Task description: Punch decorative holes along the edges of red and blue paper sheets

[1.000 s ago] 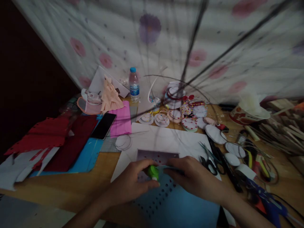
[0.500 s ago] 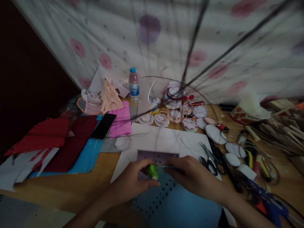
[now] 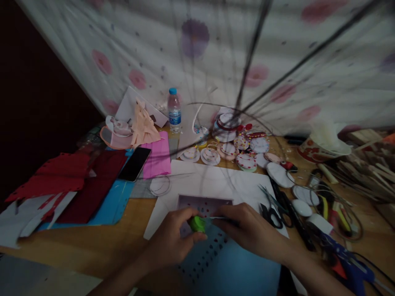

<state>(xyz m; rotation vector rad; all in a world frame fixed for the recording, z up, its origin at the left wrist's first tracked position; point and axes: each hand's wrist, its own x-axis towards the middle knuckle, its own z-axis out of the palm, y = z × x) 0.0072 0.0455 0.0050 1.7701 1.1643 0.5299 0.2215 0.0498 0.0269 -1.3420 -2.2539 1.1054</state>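
My left hand (image 3: 174, 242) is closed around a small green punch (image 3: 197, 224), thumb on top of it. The punch sits on the far edge of a light blue sheet (image 3: 228, 267) that is dotted with rows of small holes. My right hand (image 3: 249, 230) pinches that same far edge of the blue sheet just right of the punch. Under the blue sheet lies a white sheet (image 3: 216, 181) with a small tray of dots (image 3: 205, 202) on it.
Scissors (image 3: 273, 203) and pliers lie right of my hands, with tools and cables beyond. Decorated round paper pieces (image 3: 240, 148), a water bottle (image 3: 174, 109), a phone (image 3: 135, 163), pink (image 3: 157, 158) and red paper (image 3: 58, 174) crowd the wooden table. A patterned cloth hangs behind.
The blue sheet has shifted slightly under my hands, and my left hand has pressed down a little on the green punch. Both hands stay in the same spot.
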